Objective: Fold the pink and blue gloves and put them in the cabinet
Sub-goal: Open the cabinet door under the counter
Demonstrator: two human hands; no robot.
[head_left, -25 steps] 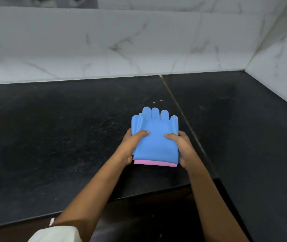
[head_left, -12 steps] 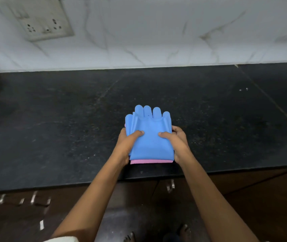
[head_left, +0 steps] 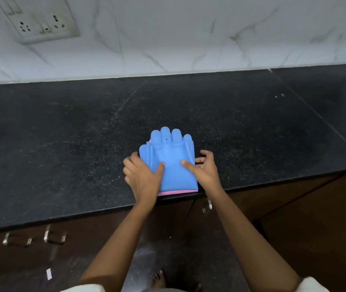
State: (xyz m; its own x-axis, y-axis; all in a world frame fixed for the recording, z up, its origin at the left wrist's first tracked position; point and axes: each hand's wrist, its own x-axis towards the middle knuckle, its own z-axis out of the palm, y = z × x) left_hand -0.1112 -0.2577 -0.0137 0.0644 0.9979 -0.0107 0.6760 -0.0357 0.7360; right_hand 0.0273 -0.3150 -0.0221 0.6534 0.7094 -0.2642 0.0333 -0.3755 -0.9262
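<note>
The folded blue glove (head_left: 171, 165) lies on the black countertop (head_left: 62, 144) near its front edge, fingers pointing to the wall. Under it shows a thin strip of the pink glove (head_left: 176, 192) along the near edge. My left hand (head_left: 141, 178) holds the stack's left side, thumb pressed on top of the blue glove. My right hand (head_left: 204, 168) holds the right side the same way, thumb on top, fingers beside the edge. The cabinet doors (head_left: 96, 239) below the counter are closed.
A white marble wall (head_left: 189, 34) backs the counter, with a switch and socket plate (head_left: 39, 18) at the upper left. Metal handles (head_left: 55, 237) sit on the lower cabinet doors; another handle (head_left: 207, 205) is just under the gloves. My bare foot (head_left: 159, 279) is on the floor.
The view has swung left and downward; the socket plate and cabinet fronts came into sight. Both hands keep their grip on the glove stack, which sits close to the counter's front edge.
</note>
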